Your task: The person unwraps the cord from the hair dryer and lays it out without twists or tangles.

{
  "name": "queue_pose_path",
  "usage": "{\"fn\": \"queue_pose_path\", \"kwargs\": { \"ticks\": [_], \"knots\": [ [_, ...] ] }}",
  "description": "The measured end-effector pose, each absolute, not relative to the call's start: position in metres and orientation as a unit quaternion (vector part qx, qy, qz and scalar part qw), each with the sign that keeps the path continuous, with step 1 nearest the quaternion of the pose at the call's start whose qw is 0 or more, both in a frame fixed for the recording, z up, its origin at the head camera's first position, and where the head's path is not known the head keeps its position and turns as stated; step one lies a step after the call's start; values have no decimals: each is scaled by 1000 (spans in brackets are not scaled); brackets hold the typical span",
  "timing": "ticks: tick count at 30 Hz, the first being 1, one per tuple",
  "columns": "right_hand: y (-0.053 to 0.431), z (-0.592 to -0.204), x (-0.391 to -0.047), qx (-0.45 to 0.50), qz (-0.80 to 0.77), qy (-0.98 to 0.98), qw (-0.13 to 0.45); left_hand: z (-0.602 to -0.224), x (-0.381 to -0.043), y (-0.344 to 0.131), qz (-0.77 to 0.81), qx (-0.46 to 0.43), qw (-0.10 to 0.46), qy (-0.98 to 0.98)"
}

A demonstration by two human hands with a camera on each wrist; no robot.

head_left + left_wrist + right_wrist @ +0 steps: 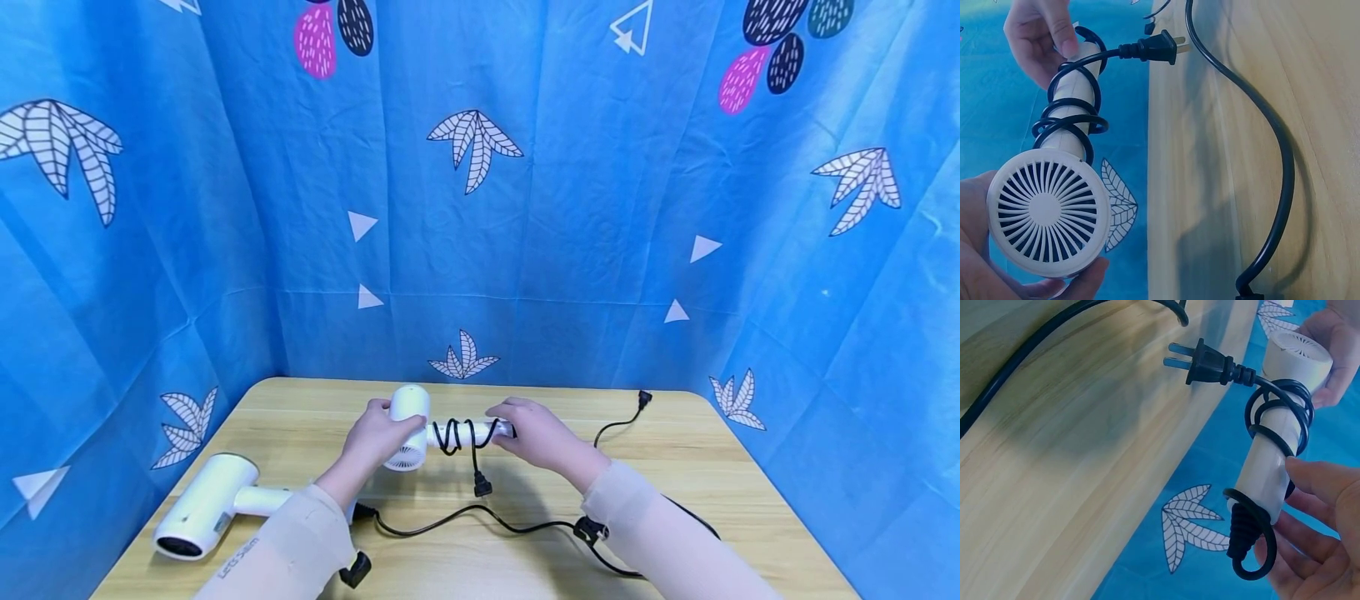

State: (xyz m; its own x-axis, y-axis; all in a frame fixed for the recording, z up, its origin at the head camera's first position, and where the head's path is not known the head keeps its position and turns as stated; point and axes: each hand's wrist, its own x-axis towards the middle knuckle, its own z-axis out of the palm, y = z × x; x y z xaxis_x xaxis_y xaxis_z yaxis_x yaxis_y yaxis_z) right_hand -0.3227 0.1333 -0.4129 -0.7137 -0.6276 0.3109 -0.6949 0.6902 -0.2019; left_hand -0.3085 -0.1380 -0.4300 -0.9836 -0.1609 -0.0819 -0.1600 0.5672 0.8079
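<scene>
A small white hair dryer [409,404] is held up above the table by both hands. My left hand [372,435] grips its round head, with the slatted intake grille [1047,212] facing the left wrist camera. At the other end, my right hand [536,433] pinches the handle [1264,465] near the black cord sleeve. The black cord [1072,106] is coiled in loose loops round the handle. Its two-pin plug [1207,362] hangs free below the handle.
A larger white hair dryer [206,508] lies at the table's left, partly behind the left sleeve. Its black cord [510,527] runs rightwards across the wooden table [315,400], passes under the right forearm and ends in a plug [644,400] at the back right. Blue patterned cloth [570,250] surrounds the table.
</scene>
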Motion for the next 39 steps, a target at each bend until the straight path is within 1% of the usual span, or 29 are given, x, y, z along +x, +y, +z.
{"fn": "queue_pose_path", "kwargs": {
  "ticks": [10,13,26,31,39],
  "knots": [
    [124,-416,-315,384,161,-890,188,-430,-309,-137,-464,99,-3,-880],
    [120,-417,-309,379,163,-888,202,-431,-309,-137,-462,99,-2,-881],
    [102,-427,-288,307,159,-917,198,-432,-307,-137,-460,98,-2,-883],
    [96,-429,-286,292,150,-922,206,-432,-306,-137,-458,99,3,-883],
    [91,-434,-284,261,133,-935,202,-432,-306,-137,-455,96,5,-885]
  ]
}}
